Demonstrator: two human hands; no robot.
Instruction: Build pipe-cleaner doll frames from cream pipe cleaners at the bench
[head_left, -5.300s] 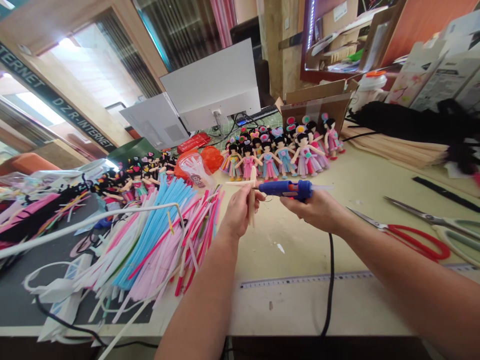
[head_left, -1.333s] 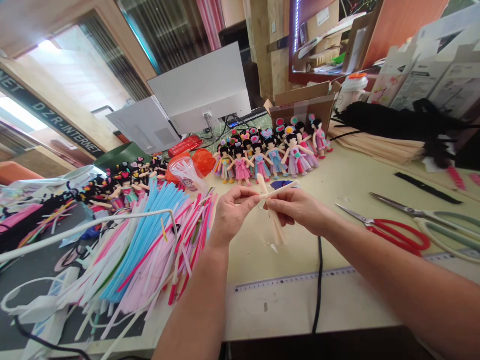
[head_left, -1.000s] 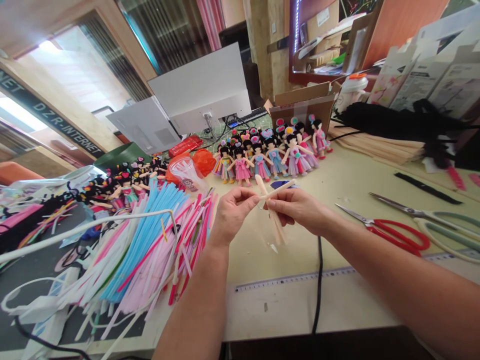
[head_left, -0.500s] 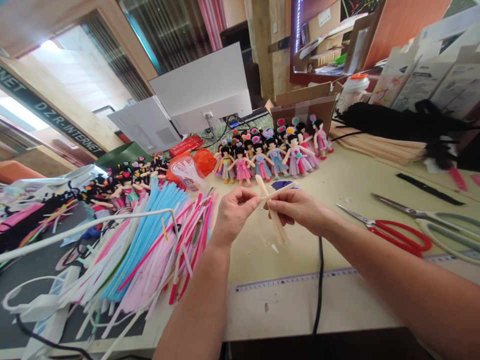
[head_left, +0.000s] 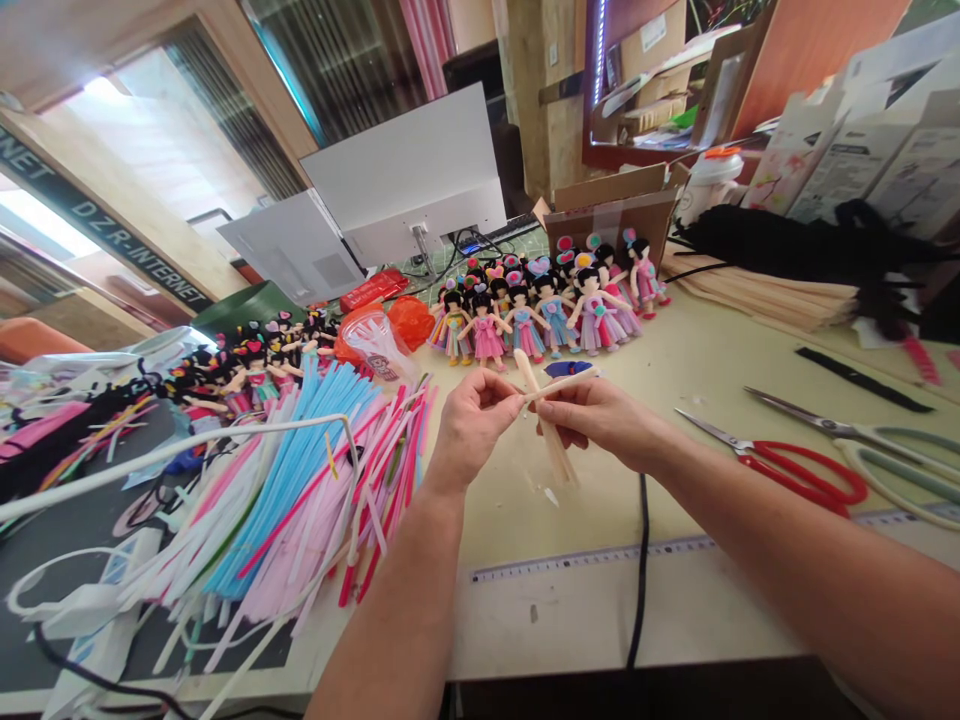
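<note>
Both hands meet above the pale tabletop (head_left: 712, 340), pinching a cross of thin wooden sticks (head_left: 551, 450). My left hand (head_left: 471, 425) is closed on the left end of the crosspiece. My right hand (head_left: 596, 420) is closed on the joint where the sticks cross, with the long stick slanting down below it. A blue glue gun (head_left: 566, 369) lies on the table just behind my right hand, mostly hidden, its black cord (head_left: 640, 560) running toward me.
A heap of blue, pink and white strips (head_left: 300, 480) lies left. Rows of small dolls (head_left: 540, 310) stand behind, with more dolls (head_left: 255, 360) at left. Red-handled scissors (head_left: 787, 465) and green-handled scissors (head_left: 877, 450) lie right. A ruler (head_left: 600, 558) runs along the front.
The glue gun that my right hand held 5.3 s ago now lies on the table. Both hands now pinch the stick cross; over the last second they have hardly moved.
</note>
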